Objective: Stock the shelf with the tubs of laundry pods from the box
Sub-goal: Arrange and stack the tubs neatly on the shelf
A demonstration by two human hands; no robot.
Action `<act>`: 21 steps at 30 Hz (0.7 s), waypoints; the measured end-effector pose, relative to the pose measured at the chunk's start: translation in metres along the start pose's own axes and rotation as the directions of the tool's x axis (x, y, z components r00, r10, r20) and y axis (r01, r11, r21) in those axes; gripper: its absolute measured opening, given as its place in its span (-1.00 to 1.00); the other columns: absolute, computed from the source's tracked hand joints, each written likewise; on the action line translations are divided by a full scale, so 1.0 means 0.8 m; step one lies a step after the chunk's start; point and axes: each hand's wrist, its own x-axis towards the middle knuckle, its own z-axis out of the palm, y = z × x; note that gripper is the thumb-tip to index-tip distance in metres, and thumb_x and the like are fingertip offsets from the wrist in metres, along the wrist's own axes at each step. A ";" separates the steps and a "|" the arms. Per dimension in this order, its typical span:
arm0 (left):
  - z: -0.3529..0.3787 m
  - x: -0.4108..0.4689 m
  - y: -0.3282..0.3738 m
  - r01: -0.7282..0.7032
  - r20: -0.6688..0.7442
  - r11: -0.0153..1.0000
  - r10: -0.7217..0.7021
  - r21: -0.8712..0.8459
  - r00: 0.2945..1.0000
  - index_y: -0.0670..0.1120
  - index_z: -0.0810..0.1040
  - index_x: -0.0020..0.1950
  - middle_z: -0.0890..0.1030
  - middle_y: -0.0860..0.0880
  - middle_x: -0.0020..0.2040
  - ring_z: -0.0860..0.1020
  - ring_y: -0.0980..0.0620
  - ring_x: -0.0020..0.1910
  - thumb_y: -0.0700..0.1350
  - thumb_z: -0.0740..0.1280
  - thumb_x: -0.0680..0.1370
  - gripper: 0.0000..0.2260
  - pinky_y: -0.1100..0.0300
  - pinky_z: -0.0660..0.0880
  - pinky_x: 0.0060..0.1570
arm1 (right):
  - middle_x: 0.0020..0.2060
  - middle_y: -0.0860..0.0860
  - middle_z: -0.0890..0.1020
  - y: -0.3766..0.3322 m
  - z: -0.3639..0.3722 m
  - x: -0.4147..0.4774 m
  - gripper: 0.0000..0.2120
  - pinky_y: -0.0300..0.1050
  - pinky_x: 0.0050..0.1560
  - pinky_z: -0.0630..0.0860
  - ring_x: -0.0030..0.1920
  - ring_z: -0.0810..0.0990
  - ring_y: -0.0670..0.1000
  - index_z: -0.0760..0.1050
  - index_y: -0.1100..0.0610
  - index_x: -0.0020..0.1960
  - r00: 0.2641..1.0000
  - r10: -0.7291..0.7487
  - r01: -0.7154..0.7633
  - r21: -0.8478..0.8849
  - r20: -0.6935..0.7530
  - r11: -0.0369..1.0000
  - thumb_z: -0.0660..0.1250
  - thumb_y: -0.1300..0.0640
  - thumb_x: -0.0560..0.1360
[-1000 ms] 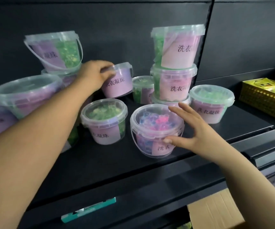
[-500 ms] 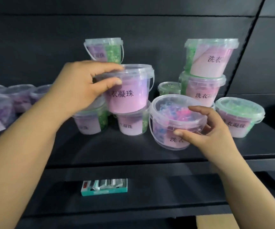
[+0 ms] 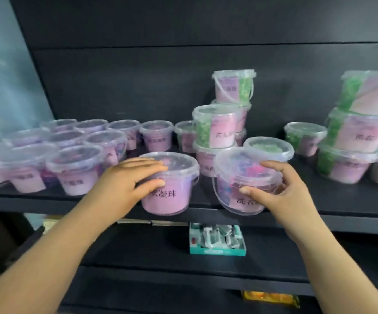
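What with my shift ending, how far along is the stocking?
Done: rows and stacks of tubs stand on the shelf. In hand: the left hand grips a pink tub, the right hand a mixed-colour tub, at the shelf's front edge. Left: placing these two; the box is out of view, so the rest is unknown.

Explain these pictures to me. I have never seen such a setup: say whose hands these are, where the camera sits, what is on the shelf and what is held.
There is no machine: a person works with bare hands, filmed by one wide-angle camera worn on the head, looking forward and down. The left hand grips a pink tub by lid and side; the right hand grips a tub of mixed-colour pods. Both are at the front edge of the dark shelf. Behind stand purple tubs to the left and stacked green tubs to the right. A teal box lies on the lower shelf.
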 end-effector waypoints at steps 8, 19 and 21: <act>0.004 0.011 -0.060 0.119 0.068 0.990 -0.124 0.082 0.990 -0.03 0.51 0.27 0.48 0.02 0.33 0.38 0.07 0.33 -0.07 0.32 0.51 -0.67 0.40 0.14 0.24 | 0.24 -0.05 0.36 0.009 0.070 0.004 -0.17 -0.04 0.28 0.41 0.26 0.40 -0.01 0.19 0.04 0.38 0.995 0.100 -0.100 0.003 0.007 0.995 0.56 0.19 0.24; 0.002 0.086 -0.104 0.265 0.166 0.945 -0.297 0.190 0.940 -0.06 0.55 0.10 0.55 -0.07 0.19 0.46 -0.06 0.18 -0.05 0.36 0.48 -0.78 0.18 0.33 0.11 | 0.18 -0.05 0.50 0.022 0.094 0.029 -0.13 -0.22 0.13 0.47 0.14 0.50 -0.15 0.23 0.05 0.36 0.956 0.184 -0.237 0.232 0.228 0.943 0.58 0.19 0.16; 0.005 0.096 -0.113 0.295 0.166 0.935 -0.329 0.198 0.930 -0.05 0.55 0.09 0.56 -0.08 0.17 0.47 -0.06 0.15 -0.04 0.36 0.48 -0.78 0.17 0.34 0.09 | 0.19 -0.05 0.50 0.025 0.100 0.034 -0.10 -0.17 0.21 0.45 0.19 0.49 -0.12 0.22 0.04 0.37 0.949 0.177 -0.242 0.244 0.260 0.939 0.56 0.12 0.12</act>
